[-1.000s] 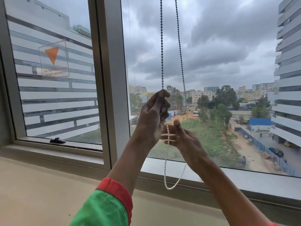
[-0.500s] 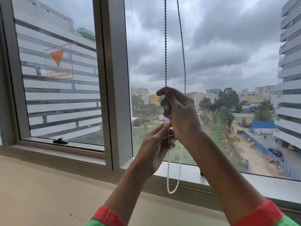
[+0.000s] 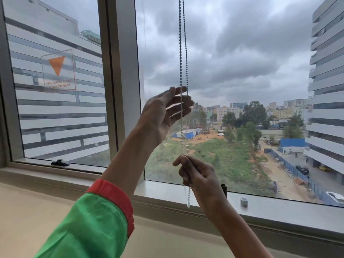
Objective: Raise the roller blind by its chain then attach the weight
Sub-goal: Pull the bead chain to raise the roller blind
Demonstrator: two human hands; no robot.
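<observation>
- Head view: bead chain point(image 3: 180, 53) hangs in 2 strands before the right window pane; its loop ends just above the sill point(image 3: 279, 205).
- Left hand point(image 3: 165, 112) raised, fingers spread and slack, the strands passing by its fingertips; no grip evident.
- Right hand point(image 3: 197, 174) lower down, pinched closed around the chain.
- Small metal cylinder point(image 3: 244, 201) stands on the sill.
- Sticker point(image 3: 58, 71) on the left pane: orange triangle, text partly legible, "DO NOT OBSTRUCT".
</observation>
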